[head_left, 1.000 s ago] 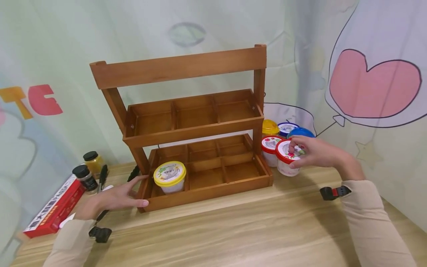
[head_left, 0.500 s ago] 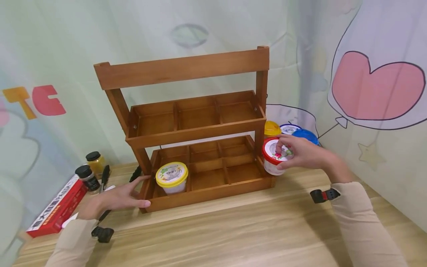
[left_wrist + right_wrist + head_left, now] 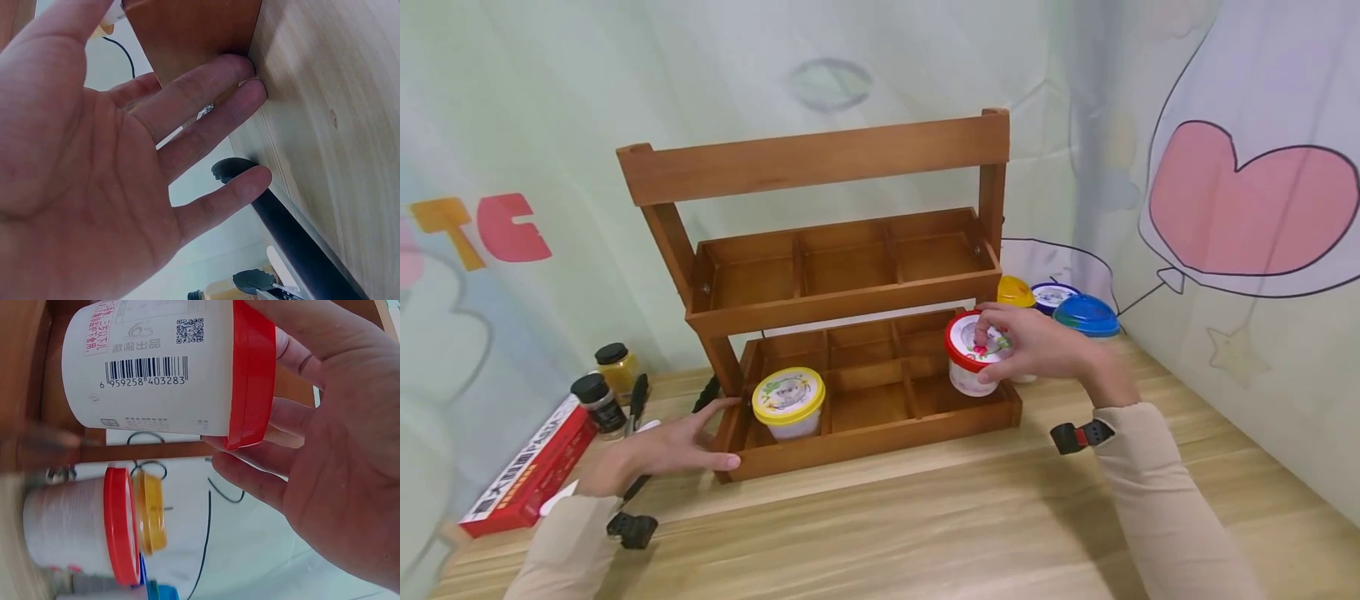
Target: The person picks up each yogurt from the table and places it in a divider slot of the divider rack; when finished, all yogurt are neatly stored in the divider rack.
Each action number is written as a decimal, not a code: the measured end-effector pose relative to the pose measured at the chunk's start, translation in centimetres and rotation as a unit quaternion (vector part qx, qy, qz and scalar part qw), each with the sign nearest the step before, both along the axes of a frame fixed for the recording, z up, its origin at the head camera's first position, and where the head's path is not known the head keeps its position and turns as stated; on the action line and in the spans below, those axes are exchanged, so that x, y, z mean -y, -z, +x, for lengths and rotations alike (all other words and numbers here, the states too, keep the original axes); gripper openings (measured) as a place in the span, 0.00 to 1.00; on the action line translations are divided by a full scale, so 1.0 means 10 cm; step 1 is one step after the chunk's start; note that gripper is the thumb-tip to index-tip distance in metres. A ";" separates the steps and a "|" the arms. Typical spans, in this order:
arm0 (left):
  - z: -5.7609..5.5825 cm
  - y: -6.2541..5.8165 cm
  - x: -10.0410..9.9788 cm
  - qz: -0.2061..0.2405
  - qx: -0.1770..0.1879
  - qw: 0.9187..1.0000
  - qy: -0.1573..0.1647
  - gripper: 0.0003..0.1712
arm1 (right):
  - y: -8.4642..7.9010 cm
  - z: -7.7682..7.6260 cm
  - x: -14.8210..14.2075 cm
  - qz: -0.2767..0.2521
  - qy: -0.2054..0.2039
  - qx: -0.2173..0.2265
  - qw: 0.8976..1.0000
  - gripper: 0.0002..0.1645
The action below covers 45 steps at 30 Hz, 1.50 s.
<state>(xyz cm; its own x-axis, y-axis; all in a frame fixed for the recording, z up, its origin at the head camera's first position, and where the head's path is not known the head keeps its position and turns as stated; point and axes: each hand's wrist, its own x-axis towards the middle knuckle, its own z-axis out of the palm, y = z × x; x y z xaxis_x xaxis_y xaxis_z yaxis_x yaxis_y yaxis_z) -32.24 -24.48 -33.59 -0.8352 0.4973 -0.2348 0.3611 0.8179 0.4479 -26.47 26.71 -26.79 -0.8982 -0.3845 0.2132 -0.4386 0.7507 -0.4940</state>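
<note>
One yellow-lidded tub (image 3: 788, 403) sits in the wooden rack (image 3: 820, 164) at seven o'clock, the right hand (image 3: 1041, 342) pinches a red-lidded tub (image 3: 967, 354) at four, seemingly not yet set down, the left hand (image 3: 673, 446), fingers loose, touches eight, and unplaced tubs (image 3: 1086, 318) stand outside at three.

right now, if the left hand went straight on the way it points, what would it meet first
The left end of the wooden rack. The left hand seems to touch it, though exact contact is hard to judge; just beyond that end stands the yellow-lidded tub.
</note>
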 end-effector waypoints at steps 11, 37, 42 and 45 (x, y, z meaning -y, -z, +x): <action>0.01 0.02 -0.07 0.003 0.002 1.000 0.004 0.59 | -0.06 -0.05 0.27 -0.021 -0.029 0.003 0.999 0.28; 0.02 0.01 0.02 0.008 0.006 1.000 0.002 0.58 | 0.16 -0.27 0.73 -0.038 -0.066 -0.046 0.996 0.28; -0.01 0.02 0.00 0.004 0.000 1.000 0.004 0.58 | 0.24 -0.28 0.79 -0.034 -0.076 -0.039 0.996 0.29; -0.01 0.00 -0.01 0.000 -0.007 1.000 0.006 0.58 | 0.26 -0.28 0.84 -0.036 -0.080 -0.045 0.995 0.30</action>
<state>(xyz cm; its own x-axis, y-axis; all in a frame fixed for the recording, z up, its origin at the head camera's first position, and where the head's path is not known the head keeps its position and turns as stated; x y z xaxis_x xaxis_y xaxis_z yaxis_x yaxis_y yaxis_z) -32.33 -24.36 -33.63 -0.8328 0.5068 -0.2226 0.3770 0.8138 0.4422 -29.31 18.35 -29.42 -0.8024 -0.5027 0.3217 -0.5949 0.6312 -0.4977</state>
